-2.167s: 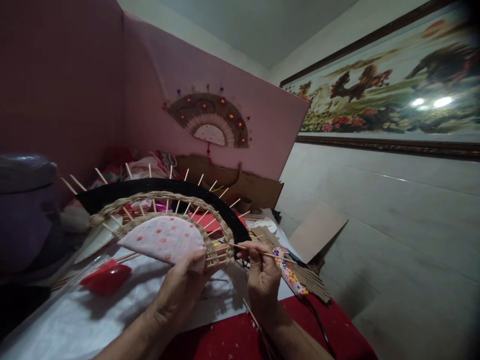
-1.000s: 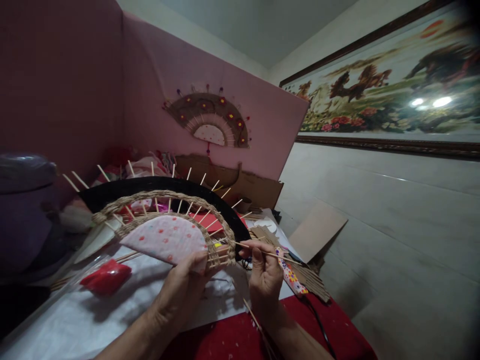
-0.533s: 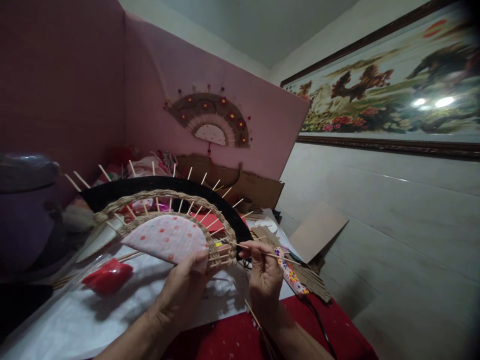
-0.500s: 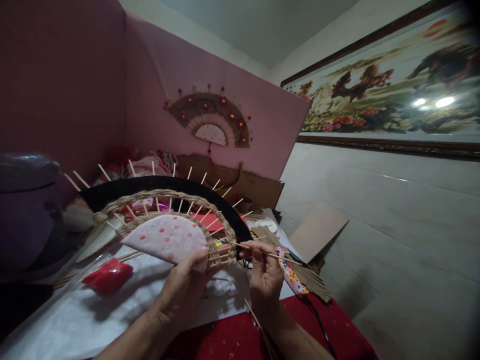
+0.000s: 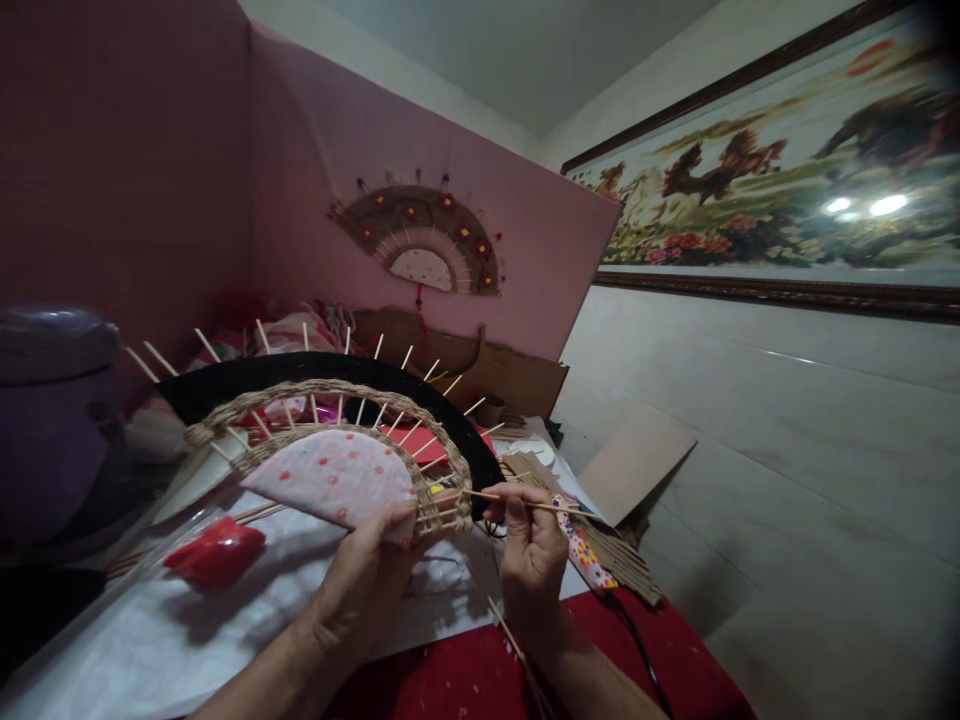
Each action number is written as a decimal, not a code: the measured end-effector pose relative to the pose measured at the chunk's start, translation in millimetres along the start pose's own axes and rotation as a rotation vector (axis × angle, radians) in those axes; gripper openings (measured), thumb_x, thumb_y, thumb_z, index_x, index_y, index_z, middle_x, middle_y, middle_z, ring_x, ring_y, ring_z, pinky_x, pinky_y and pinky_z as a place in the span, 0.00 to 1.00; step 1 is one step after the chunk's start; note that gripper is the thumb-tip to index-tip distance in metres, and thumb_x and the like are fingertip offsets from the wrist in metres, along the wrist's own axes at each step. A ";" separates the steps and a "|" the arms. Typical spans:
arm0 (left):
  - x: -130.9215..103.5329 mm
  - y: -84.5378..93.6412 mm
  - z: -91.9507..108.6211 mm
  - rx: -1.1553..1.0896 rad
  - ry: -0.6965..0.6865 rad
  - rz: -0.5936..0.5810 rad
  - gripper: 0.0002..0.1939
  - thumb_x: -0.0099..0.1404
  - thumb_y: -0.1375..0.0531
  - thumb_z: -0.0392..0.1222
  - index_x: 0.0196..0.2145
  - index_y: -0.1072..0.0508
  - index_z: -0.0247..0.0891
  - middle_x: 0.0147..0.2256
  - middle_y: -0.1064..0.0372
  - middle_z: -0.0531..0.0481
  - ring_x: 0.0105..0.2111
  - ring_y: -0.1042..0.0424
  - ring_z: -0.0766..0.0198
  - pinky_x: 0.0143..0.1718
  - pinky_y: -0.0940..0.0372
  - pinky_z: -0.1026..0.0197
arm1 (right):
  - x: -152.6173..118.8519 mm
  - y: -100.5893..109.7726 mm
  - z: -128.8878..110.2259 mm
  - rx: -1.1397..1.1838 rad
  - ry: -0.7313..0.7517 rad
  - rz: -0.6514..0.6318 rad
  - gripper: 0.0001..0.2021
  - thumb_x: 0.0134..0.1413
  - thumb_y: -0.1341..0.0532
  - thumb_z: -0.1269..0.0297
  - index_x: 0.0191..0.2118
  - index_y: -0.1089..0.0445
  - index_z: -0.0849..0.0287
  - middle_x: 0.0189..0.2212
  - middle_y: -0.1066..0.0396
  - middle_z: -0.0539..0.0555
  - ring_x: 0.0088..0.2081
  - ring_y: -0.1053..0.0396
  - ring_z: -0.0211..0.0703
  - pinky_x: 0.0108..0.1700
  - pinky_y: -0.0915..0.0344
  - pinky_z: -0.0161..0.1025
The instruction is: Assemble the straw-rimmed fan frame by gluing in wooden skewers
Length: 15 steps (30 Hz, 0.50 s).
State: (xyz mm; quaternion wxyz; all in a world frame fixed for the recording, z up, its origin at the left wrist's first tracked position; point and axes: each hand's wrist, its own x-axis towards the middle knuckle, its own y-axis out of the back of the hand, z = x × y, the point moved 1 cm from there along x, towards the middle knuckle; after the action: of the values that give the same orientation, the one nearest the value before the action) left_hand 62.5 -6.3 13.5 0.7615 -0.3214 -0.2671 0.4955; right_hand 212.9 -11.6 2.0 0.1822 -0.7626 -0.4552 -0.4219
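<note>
While held up over the tabletop (image 5: 694,670): fan (image 5: 330,455), tilted, round side up, near the middle of the view.
Left hand (image 5: 373,560): closed on the fan near the lower right end, thumb in front, other fingers behind.
Right hand (image 5: 534,555): pinching a thin stick (image 5: 484,495) between thumb and fingers, near the left end of nothing else but the fan's edge.
Tip of the stick: pointing left, right at the fan's rope edge; cannot tell whether tucked in or only touching.
Fan's parts: pink spotty cloth (image 5: 322,485) at the bottom, rope (image 5: 259,398) curving around, black band (image 5: 300,368) outside that, pale stick ends poking out past the top.
White sheet (image 5: 142,640): spread under the fan, with red showing in front.
Red packet (image 5: 216,553): on the white sheet, off to the left, in shiny plastic.
Flowery strip (image 5: 589,555): just past the right hand, beside brown card strips (image 5: 630,570).
Loose sticks (image 5: 517,650): lying close to the right wrist.
Pink board (image 5: 540,250): standing behind, with a second fan (image 5: 420,215) on the front.
Horse picture (image 5: 735,215): up on the wall, to the right.
</note>
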 end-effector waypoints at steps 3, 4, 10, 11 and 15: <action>0.8 0.0 0.2 -0.004 -0.008 -0.002 0.16 0.59 0.47 0.37 0.37 0.22 0.26 0.41 0.25 0.38 0.51 0.35 0.49 0.56 0.45 0.50 | -0.1 0.5 -0.6 0.025 0.017 0.032 0.09 0.62 0.49 0.66 0.37 0.32 0.58 0.28 0.32 0.50 0.27 0.33 0.36 0.30 0.35 0.35; 1.2 0.0 0.3 -0.006 -0.011 -0.004 0.16 0.59 0.48 0.37 0.37 0.23 0.26 0.41 0.25 0.38 0.52 0.35 0.49 0.56 0.45 0.50 | -0.2 0.5 -0.7 0.029 0.020 0.037 0.09 0.62 0.49 0.66 0.37 0.32 0.58 0.28 0.32 0.50 0.27 0.33 0.36 0.30 0.35 0.35; 2.5 -0.1 1.0 0.012 -0.011 -0.013 0.17 0.59 0.49 0.36 0.38 0.23 0.27 0.42 0.25 0.39 0.53 0.37 0.50 0.55 0.45 0.50 | -1.0 0.5 -1.4 0.006 0.005 -0.011 0.09 0.62 0.50 0.67 0.38 0.33 0.58 0.30 0.32 0.51 0.28 0.32 0.37 0.31 0.35 0.36; 2.3 -0.6 1.1 0.016 -0.010 -0.021 0.17 0.60 0.49 0.36 0.38 0.23 0.27 0.42 0.26 0.39 0.53 0.37 0.50 0.55 0.45 0.51 | -1.0 0.7 -1.5 0.004 0.004 -0.013 0.09 0.62 0.50 0.67 0.38 0.33 0.58 0.29 0.32 0.51 0.28 0.32 0.37 0.31 0.35 0.36; 1.4 -2.5 1.1 0.035 -0.008 -0.014 0.17 0.59 0.49 0.36 0.37 0.23 0.27 0.42 0.26 0.39 0.53 0.37 0.50 0.55 0.45 0.51 | -0.7 1.2 -2.0 -0.001 0.007 -0.012 0.09 0.63 0.50 0.67 0.38 0.33 0.57 0.28 0.33 0.50 0.28 0.33 0.36 0.31 0.36 0.35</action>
State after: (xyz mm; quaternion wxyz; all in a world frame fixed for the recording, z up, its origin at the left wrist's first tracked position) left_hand 63.7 -5.5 16.2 0.7693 -0.3044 -0.2636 0.4961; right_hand 212.8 -14.0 2.7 0.1812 -0.7585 -0.4588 -0.4259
